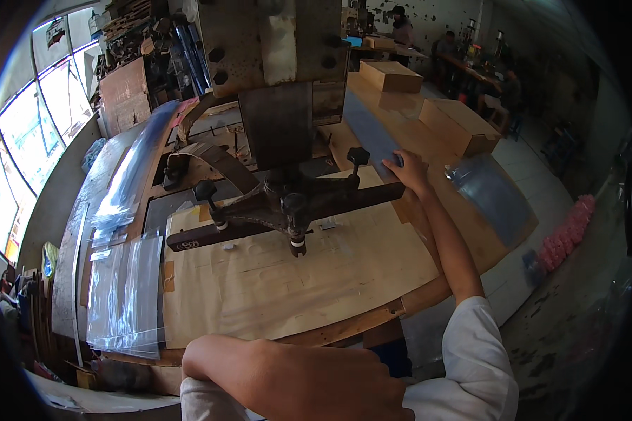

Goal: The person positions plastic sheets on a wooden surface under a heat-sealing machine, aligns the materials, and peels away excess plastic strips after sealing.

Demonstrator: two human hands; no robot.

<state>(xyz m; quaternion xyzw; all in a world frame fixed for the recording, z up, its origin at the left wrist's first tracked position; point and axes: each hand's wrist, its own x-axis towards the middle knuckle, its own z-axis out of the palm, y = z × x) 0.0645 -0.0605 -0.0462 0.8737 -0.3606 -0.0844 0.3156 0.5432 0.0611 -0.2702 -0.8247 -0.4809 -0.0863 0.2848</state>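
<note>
Out to the right, my right hand (413, 170) is at the near end of a long stack of bluish clear plastic sheets (369, 130), thumb and forefinger closed on the edge. Across the bottom of the view lies my bent left arm, its hand (361, 375) close to my body with the fingers hidden. Between my arms and the machine, a tan paper-covered board (260, 295) lies on the worktable. Over it hangs the press machine's dark metal crossbar (330, 214), with black knobs and a central post.
Clear plastic sheets (123, 302) lie left of the board, with more film (137, 168) behind. Cardboard boxes (460, 126) and another sheet stack (495, 203) sit on the right table (428, 231). A pink bundle (569, 228) is beyond. People work in the background.
</note>
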